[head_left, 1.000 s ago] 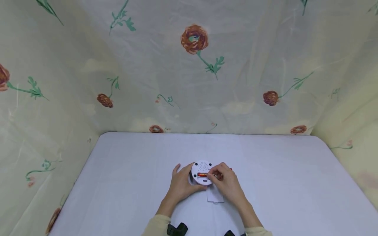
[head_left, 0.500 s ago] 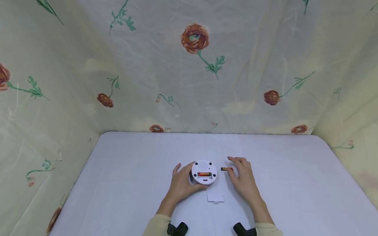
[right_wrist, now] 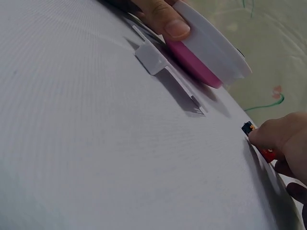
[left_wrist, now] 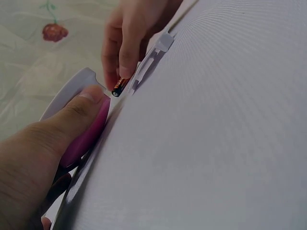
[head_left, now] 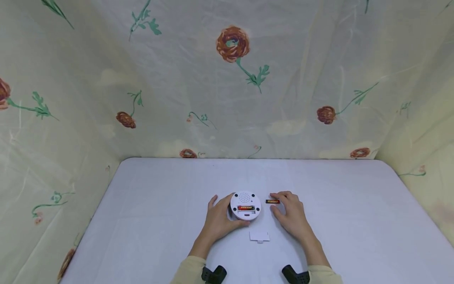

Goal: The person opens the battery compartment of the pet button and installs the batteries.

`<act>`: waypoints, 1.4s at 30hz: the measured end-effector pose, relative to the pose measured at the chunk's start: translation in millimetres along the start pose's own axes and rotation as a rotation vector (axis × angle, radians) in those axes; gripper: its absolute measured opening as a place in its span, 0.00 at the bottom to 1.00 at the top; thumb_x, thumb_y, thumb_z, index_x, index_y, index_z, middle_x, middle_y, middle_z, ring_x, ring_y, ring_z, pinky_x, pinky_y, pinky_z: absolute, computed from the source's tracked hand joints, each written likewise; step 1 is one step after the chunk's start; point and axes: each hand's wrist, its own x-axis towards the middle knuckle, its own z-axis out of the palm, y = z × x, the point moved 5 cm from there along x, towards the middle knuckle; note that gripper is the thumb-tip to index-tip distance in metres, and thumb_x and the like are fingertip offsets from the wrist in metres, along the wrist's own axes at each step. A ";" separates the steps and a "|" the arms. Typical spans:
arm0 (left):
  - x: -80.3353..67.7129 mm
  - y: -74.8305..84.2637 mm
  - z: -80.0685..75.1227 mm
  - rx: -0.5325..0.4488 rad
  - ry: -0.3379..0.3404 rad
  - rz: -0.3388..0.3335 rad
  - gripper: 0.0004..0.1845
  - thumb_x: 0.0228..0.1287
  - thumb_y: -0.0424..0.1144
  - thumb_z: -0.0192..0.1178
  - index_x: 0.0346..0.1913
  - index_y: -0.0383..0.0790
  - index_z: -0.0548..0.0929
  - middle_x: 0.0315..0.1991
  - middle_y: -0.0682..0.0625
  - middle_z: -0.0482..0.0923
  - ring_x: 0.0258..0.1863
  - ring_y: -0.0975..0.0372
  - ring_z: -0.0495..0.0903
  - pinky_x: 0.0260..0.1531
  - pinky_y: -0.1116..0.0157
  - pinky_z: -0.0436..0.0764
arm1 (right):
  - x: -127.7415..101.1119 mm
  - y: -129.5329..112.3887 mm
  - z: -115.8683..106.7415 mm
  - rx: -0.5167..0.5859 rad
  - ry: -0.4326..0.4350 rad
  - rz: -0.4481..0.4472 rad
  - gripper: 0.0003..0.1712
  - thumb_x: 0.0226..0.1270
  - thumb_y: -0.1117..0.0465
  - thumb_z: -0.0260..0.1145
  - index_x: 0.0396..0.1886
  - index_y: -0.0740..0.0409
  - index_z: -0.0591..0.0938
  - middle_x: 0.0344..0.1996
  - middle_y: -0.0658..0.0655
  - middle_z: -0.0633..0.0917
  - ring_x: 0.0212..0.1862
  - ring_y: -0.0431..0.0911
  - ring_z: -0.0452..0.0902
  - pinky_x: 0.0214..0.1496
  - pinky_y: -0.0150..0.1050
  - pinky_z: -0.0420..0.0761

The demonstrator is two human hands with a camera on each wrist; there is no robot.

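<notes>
A round white device (head_left: 244, 205) lies back-up on the table, its battery bay open with one battery (head_left: 246, 208) inside. My left hand (head_left: 227, 215) grips its left rim, and in the left wrist view my thumb (left_wrist: 72, 115) presses its pink side (left_wrist: 91, 134). A loose battery (head_left: 272, 201) lies just right of the device. My right hand (head_left: 278, 205) curls its fingertips (right_wrist: 276, 136) onto this loose battery (right_wrist: 249, 129) on the table. The white bay cover (head_left: 259, 236) lies flat in front of the device, between my wrists.
The white table (head_left: 337, 221) stretches wide on both sides and behind the device. A floral cloth (head_left: 227, 86) closes it in at the back and both sides. Black wrist mounts (head_left: 213, 275) show at the bottom edge.
My right hand left the device's battery bay, moved right, and now has its fingertips on the loose battery. The left hand and the device stayed put.
</notes>
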 end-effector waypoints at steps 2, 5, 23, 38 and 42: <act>-0.1 0.0 -0.3 -0.004 0.000 0.003 0.50 0.38 0.63 0.72 0.67 0.51 0.67 0.62 0.56 0.74 0.63 0.63 0.72 0.72 0.50 0.48 | 0.1 -1.0 0.7 -0.019 -0.006 -0.005 0.19 0.60 0.62 0.66 0.52 0.56 0.81 0.48 0.59 0.78 0.54 0.55 0.68 0.54 0.54 0.64; -0.2 -0.1 -0.6 -0.006 0.001 0.004 0.50 0.38 0.63 0.73 0.67 0.51 0.67 0.62 0.56 0.74 0.63 0.63 0.72 0.72 0.50 0.48 | 0.2 -1.7 1.7 -0.037 -0.004 -0.001 0.16 0.59 0.61 0.67 0.49 0.56 0.83 0.45 0.58 0.79 0.52 0.54 0.70 0.53 0.53 0.65; 0.0 -1.2 -0.1 0.001 -0.001 0.003 0.50 0.37 0.64 0.72 0.67 0.51 0.67 0.62 0.56 0.74 0.63 0.62 0.72 0.72 0.50 0.49 | 0.0 -2.4 1.8 -0.042 0.019 0.011 0.07 0.58 0.61 0.69 0.38 0.53 0.84 0.33 0.51 0.80 0.42 0.48 0.70 0.46 0.45 0.64; -0.1 -2.0 0.7 -0.007 -0.004 0.000 0.51 0.36 0.65 0.72 0.67 0.51 0.67 0.62 0.56 0.74 0.63 0.62 0.72 0.72 0.50 0.48 | 0.3 -8.4 -2.5 0.048 0.044 -0.007 0.09 0.61 0.60 0.67 0.42 0.52 0.83 0.36 0.49 0.80 0.44 0.45 0.72 0.49 0.44 0.68; 0.3 -1.1 0.3 0.000 -0.003 0.004 0.51 0.37 0.65 0.72 0.67 0.51 0.66 0.62 0.56 0.74 0.63 0.63 0.72 0.72 0.49 0.49 | -0.5 -12.4 -2.4 0.078 0.020 -0.006 0.10 0.62 0.59 0.66 0.43 0.48 0.82 0.38 0.46 0.79 0.46 0.41 0.72 0.50 0.44 0.71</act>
